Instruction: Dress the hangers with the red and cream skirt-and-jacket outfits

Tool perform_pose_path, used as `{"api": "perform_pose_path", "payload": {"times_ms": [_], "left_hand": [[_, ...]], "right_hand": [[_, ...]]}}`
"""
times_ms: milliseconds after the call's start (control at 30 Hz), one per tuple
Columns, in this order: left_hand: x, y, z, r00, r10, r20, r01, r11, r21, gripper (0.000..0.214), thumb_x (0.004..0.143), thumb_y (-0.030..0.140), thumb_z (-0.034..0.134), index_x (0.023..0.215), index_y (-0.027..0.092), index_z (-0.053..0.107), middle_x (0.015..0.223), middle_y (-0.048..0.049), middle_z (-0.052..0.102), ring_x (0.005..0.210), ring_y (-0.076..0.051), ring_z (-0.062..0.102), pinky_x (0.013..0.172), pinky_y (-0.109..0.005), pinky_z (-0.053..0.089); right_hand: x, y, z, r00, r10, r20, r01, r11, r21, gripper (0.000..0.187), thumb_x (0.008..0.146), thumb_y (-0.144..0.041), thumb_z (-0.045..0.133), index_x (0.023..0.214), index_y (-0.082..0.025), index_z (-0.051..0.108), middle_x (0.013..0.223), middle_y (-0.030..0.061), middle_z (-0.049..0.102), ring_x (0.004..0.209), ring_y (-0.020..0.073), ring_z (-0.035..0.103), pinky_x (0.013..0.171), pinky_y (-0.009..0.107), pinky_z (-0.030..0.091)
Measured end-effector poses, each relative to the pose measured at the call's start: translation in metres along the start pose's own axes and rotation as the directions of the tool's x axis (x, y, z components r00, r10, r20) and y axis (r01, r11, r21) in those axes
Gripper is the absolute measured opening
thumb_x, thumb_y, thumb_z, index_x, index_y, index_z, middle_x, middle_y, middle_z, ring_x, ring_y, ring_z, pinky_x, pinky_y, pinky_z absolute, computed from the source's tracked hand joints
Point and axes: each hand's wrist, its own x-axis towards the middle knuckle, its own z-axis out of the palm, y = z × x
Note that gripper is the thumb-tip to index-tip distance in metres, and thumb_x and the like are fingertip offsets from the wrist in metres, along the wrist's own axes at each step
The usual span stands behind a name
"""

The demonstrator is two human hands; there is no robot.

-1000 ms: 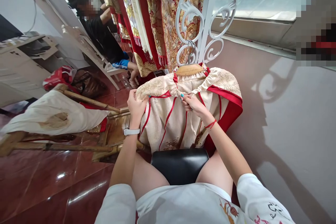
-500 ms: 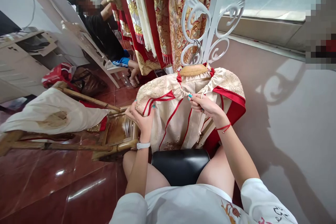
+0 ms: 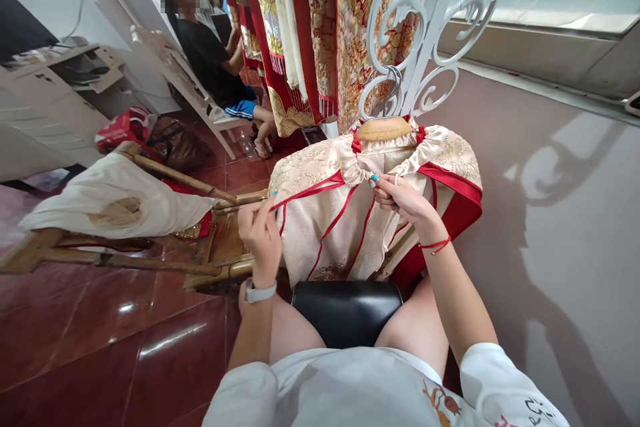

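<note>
A cream and red embroidered garment (image 3: 320,227) hangs on a wooden hanger (image 3: 384,128) hooked on a white scrolled metal stand (image 3: 425,47). My left hand (image 3: 260,233), with a white wristband, is closed on a thin red ribbon (image 3: 310,191) of the garment and holds it taut to the left. My right hand (image 3: 403,200), with a red string at the wrist, pinches the gathered cream neckline near its middle. A black seat edge (image 3: 346,310) shows between my legs, below the garment.
A wooden chair draped with white cloth (image 3: 115,203) lies on the red tiled floor (image 3: 100,340) at left. A person in black sits on a white chair (image 3: 200,107) further back. Red and gold garments (image 3: 320,33) hang behind. A grey wall (image 3: 560,227) is at right.
My left hand came off the garment's shoulder, moved left and down, and drew the red ribbon out taut. My right hand stayed pinched on the neckline. The view shifted slightly.
</note>
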Motion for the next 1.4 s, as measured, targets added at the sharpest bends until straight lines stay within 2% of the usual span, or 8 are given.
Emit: {"api": "perform_pose_path", "payload": {"times_ms": [233, 333, 500, 567, 833, 1233, 1300, 1400], "left_hand": [[-0.057, 0.045, 0.049, 0.984, -0.165, -0.061, 0.163, 0.986, -0.026, 0.032, 0.096, 0.032, 0.049, 0.105, 0.014, 0.074, 0.1, -0.0144, 0.058, 0.103, -0.027, 0.056, 0.102, -0.048, 0.042], [-0.08, 0.102, 0.056, 0.966, -0.105, 0.237, 0.187, 0.915, -0.358, 0.043, 0.09, 0.044, 0.058, 0.122, 0.014, 0.063, 0.115, -0.0166, 0.06, 0.115, -0.03, 0.054, 0.104, -0.049, 0.042], [-0.103, 0.179, 0.057, 0.532, 0.077, 0.843, 0.783, 0.336, -0.524, 0.052, 0.094, 0.069, 0.042, 0.09, 0.019, 0.053, 0.068, 0.002, 0.049, 0.055, -0.01, 0.044, 0.052, -0.024, 0.038], [-0.097, 0.189, 0.044, 0.462, 0.081, 0.883, 0.86, 0.203, -0.469, 0.058, 0.091, 0.077, 0.041, 0.072, 0.021, 0.04, 0.057, 0.0077, 0.032, 0.046, -0.007, 0.024, 0.045, -0.022, 0.021], [-0.048, 0.197, -0.04, 0.513, 0.076, 0.855, 0.839, 0.167, -0.518, 0.06, 0.094, 0.07, 0.047, 0.063, 0.022, 0.029, 0.049, 0.0089, 0.022, 0.045, -0.006, 0.018, 0.047, -0.026, 0.017], [-0.048, 0.14, -0.024, 0.496, -0.006, 0.868, 0.763, 0.48, -0.432, 0.059, 0.093, 0.073, 0.043, 0.065, 0.022, 0.035, 0.056, 0.0062, 0.03, 0.054, -0.01, 0.025, 0.055, -0.028, 0.022], [-0.045, 0.14, -0.026, 0.465, 0.039, 0.884, 0.769, 0.477, -0.426, 0.057, 0.094, 0.07, 0.042, 0.065, 0.022, 0.035, 0.058, 0.0059, 0.031, 0.055, -0.01, 0.026, 0.056, -0.029, 0.023], [-0.051, 0.143, -0.025, 0.407, 0.115, 0.906, 0.8, 0.433, -0.415, 0.055, 0.096, 0.067, 0.04, 0.066, 0.022, 0.033, 0.059, 0.0063, 0.029, 0.056, -0.01, 0.025, 0.058, -0.029, 0.023]], "right_hand": [[-0.008, -0.002, 0.006, 0.999, 0.018, 0.047, -0.024, 0.992, 0.123, 0.047, 0.082, -0.047, 0.077, 0.068, -0.02, 0.041, 0.057, -0.0113, 0.019, 0.048, 0.0039, 0.01, 0.041, 0.018, 0.012], [-0.008, -0.002, 0.012, 0.998, 0.046, 0.052, -0.056, 0.975, 0.216, 0.046, 0.087, -0.039, 0.073, 0.066, -0.021, 0.035, 0.056, -0.0111, 0.018, 0.048, 0.004, 0.009, 0.04, 0.017, 0.013], [-0.009, -0.002, 0.019, 0.992, 0.12, 0.023, -0.121, 0.934, 0.337, 0.033, 0.098, -0.025, 0.054, 0.07, -0.021, 0.037, 0.056, -0.0104, 0.02, 0.045, 0.0049, 0.011, 0.037, 0.015, 0.017], [-0.009, -0.008, 0.019, 0.988, 0.152, 0.025, -0.151, 0.92, 0.361, 0.032, 0.101, -0.021, 0.048, 0.071, -0.02, 0.038, 0.055, -0.0101, 0.023, 0.043, 0.0048, 0.016, 0.036, 0.014, 0.022], [0.012, -0.052, 0.024, 0.974, 0.207, 0.089, -0.225, 0.903, 0.366, 0.016, 0.1, -0.023, 0.054, 0.085, -0.018, 0.054, 0.07, -0.0021, 0.057, 0.057, 0.0069, 0.055, 0.059, 0.018, 0.057], [-0.03, -0.006, 0.013, 0.966, -0.091, -0.241, 0.062, 0.991, -0.122, 0.048, 0.098, -0.061, 0.046, 0.097, -0.018, 0.066, 0.087, 0.0088, 0.068, 0.078, 0.0195, 0.067, 0.076, 0.037, 0.059], [-0.05, 0.004, 0.004, 0.804, -0.441, -0.399, 0.206, 0.836, -0.509, 0.04, 0.096, -0.057, 0.054, 0.106, -0.02, 0.067, 0.102, 0.0113, 0.069, 0.092, 0.0235, 0.067, 0.084, 0.041, 0.057], [-0.064, 0.016, -0.006, 0.628, -0.772, -0.096, 0.236, 0.306, -0.922, 0.021, 0.095, -0.04, 0.063, 0.11, -0.026, 0.069, 0.13, 0.0108, 0.065, 0.118, 0.028, 0.057, 0.099, 0.045, 0.048]]}}
